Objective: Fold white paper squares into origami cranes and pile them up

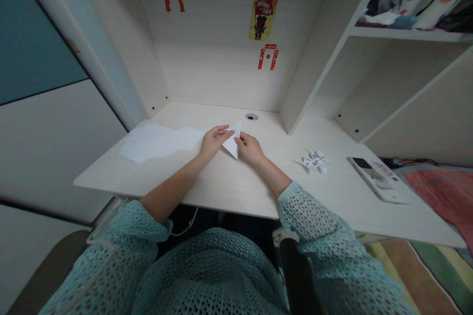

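Note:
A small piece of white paper (233,144), folded to a pointed triangular shape, is held up between my two hands over the middle of the desk. My left hand (215,140) pinches its left edge with thumb and fingers. On the opposite edge, my right hand (250,147) grips the paper between thumb and curled fingers. To the left of my hands lie several loose white sheets of paper (155,142), overlapping on the desk. Right of my right hand sits a small cluster of folded white paper pieces (314,161) with pointed tips.
The white desk (218,184) has a round cable hole (252,117) near its back panel. A white phone-like object (379,179) lies at the right. An upright divider (314,59) stands behind on the right, beside a shelf (410,33) holding bags. Striped fabric (424,273) lies beyond the right edge.

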A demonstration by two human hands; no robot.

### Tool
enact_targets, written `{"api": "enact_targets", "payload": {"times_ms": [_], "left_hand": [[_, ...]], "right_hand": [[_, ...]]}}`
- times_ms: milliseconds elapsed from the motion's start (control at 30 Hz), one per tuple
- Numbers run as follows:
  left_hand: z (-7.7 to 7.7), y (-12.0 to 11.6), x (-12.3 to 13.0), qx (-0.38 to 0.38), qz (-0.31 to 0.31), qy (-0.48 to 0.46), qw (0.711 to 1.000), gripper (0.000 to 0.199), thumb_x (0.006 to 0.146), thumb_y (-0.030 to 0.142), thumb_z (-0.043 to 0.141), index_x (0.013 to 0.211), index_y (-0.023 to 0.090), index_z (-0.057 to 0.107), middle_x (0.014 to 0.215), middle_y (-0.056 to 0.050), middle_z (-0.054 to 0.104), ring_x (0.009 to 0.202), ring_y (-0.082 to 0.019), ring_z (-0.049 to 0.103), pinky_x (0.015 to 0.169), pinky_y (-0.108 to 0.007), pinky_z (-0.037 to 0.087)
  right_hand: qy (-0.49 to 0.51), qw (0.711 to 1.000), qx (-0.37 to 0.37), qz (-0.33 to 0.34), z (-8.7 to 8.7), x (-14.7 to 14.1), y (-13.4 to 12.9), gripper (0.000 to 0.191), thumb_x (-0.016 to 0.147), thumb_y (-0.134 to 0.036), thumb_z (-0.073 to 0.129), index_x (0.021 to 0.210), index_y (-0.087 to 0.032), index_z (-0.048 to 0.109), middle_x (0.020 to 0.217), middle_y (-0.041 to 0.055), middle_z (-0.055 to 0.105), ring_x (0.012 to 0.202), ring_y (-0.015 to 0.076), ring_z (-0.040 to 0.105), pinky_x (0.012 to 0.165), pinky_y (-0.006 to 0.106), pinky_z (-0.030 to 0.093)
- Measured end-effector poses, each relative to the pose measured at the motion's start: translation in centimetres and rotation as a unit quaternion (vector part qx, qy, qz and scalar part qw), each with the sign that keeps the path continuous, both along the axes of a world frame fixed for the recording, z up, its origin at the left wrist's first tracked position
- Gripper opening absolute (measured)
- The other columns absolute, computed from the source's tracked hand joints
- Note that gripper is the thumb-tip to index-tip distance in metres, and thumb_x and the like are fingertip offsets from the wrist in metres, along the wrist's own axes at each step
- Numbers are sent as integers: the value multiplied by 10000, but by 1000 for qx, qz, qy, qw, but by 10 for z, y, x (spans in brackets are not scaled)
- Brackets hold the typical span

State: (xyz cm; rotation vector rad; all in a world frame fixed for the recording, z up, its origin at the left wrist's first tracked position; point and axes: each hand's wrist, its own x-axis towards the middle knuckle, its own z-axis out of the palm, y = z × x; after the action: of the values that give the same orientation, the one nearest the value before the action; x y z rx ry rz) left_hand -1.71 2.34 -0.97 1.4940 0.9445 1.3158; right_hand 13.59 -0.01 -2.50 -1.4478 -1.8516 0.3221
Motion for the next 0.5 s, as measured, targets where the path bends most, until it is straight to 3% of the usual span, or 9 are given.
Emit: {"api": "enact_targets", "payload": {"times_ms": [100,167,367,500], "left_hand": [[-2,3,-3,-9,-24,32,999,410,601,464,728,851,140,706,830,-71,692,716,-164,600,635,-246,431],[-5,5,-5,-4,-29,64,998,387,601,493,714,758,139,709,745,-45,677,655,-147,570,570,-231,394],[-8,5,-5,-40,-4,62,997,403,580,534,712,647,138,684,572,-10,595,526,-111,482,466,-218,287],[-8,4,-3,-83,-2,8,997,400,565,524,731,656,138,685,547,-9,577,492,-108,474,460,-226,284]], "right_hand": [[-80,996,16,31,4,-3,-6,277,883,-337,407,923,-174,628,831,83,652,778,190,550,695,281,375],[-77,996,18,41,4,-5,-7,282,871,-366,434,891,-175,641,790,68,647,755,181,543,680,271,365],[104,993,-25,57,-4,-6,-2,439,841,-504,420,726,-164,672,626,14,608,588,134,502,550,236,328],[161,985,-35,51,-3,-7,-3,511,796,-577,442,608,-149,648,527,3,537,521,121,453,499,237,287]]}}
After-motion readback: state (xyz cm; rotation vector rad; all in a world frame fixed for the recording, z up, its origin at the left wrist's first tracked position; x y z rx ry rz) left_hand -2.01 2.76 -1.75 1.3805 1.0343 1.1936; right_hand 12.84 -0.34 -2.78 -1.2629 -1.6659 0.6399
